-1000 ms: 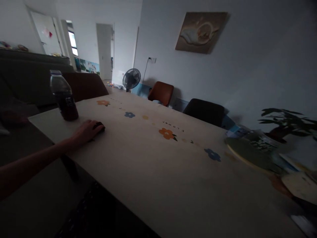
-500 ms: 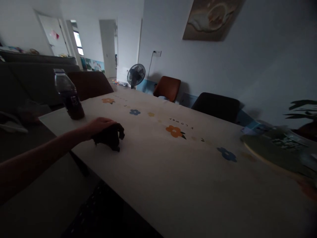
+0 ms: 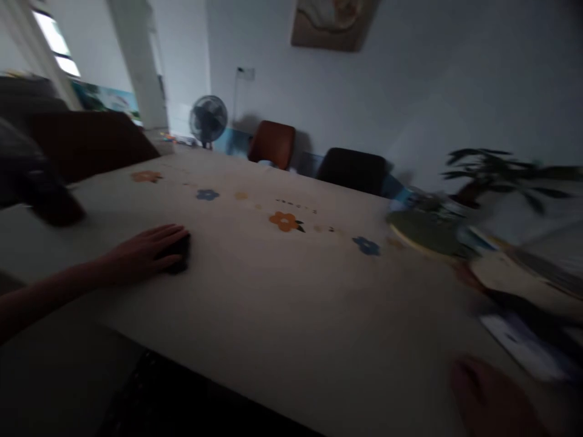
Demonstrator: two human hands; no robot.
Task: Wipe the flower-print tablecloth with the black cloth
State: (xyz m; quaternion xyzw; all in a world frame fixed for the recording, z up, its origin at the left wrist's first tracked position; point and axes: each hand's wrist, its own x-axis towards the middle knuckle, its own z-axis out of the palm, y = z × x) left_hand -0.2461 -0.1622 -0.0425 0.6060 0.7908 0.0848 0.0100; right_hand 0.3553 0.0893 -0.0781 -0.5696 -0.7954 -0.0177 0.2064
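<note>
Fingers (image 3: 170,233) of the left hand (image 3: 146,254) lie nearly flat, pressing a dark cloth (image 3: 178,255) onto the table (image 3: 273,291).

My left hand (image 3: 148,255) lies flat, palm down, fingers stretched forward, arm extended; my right hand (image 3: 494,397) shows blurred at lower right.
</note>
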